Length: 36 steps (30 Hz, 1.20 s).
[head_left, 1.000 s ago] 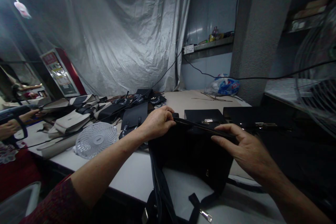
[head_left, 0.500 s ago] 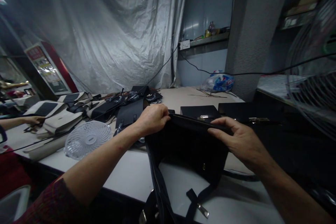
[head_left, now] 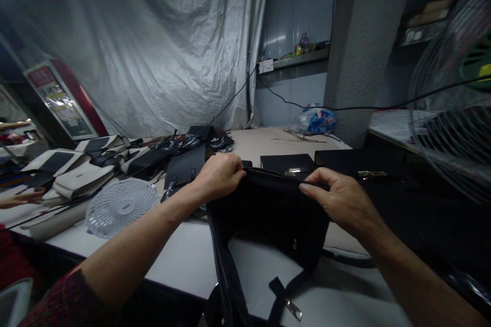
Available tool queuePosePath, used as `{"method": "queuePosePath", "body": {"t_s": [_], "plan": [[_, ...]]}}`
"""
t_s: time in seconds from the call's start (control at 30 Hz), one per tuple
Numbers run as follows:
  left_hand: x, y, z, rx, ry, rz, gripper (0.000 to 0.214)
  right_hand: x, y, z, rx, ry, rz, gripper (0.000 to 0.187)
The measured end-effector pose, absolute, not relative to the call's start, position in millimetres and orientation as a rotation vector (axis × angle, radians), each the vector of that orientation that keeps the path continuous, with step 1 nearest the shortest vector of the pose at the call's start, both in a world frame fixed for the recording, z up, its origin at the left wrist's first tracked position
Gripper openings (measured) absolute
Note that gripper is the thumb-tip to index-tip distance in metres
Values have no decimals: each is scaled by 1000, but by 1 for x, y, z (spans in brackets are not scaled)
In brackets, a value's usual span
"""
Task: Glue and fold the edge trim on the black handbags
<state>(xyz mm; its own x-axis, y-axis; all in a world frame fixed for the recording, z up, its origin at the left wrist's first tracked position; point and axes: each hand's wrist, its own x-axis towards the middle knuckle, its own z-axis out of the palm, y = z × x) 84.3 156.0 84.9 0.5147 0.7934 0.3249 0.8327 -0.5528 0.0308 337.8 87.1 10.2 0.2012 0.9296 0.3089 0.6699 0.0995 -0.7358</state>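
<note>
A black bag piece, which looks like an unfinished bag body, is held up by its top edge over the white table. My left hand pinches the upper left corner of that edge. Farther along, my right hand grips the same edge between thumb and fingers. A gold zipper line runs along the edge between the hands. Below hangs a black strap with a metal zipper pull; a small gold pull shows on the dark inner side. The bag's lowest part is cut off by the frame.
A white round fan stands left of my left arm. Beyond it lie cream bags and black bags. More black pieces with metal clasps lie behind my right hand. A co-worker's hand is at far left; a wire-cage fan stands right.
The view has shifted slightly to the right. My right hand has slid a little along the bag's edge, its fingers closer together. At the far left, the co-worker's hand has drawn back from the cream bag.
</note>
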Motion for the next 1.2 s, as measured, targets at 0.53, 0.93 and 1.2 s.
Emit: {"method": "queuePosePath", "body": {"t_s": [0.53, 0.93, 1.2], "plan": [[85, 153, 84, -2620, -1416, -413, 19, 327, 125, 47, -1667, -2090, 127, 21], [88, 154, 84, -2567, -1352, -339, 24, 325, 119, 46, -1712, -2095, 150, 23], [89, 152, 87, -2563, -1350, -275, 25, 317, 117, 53, -1750, -2122, 36, 19]]}}
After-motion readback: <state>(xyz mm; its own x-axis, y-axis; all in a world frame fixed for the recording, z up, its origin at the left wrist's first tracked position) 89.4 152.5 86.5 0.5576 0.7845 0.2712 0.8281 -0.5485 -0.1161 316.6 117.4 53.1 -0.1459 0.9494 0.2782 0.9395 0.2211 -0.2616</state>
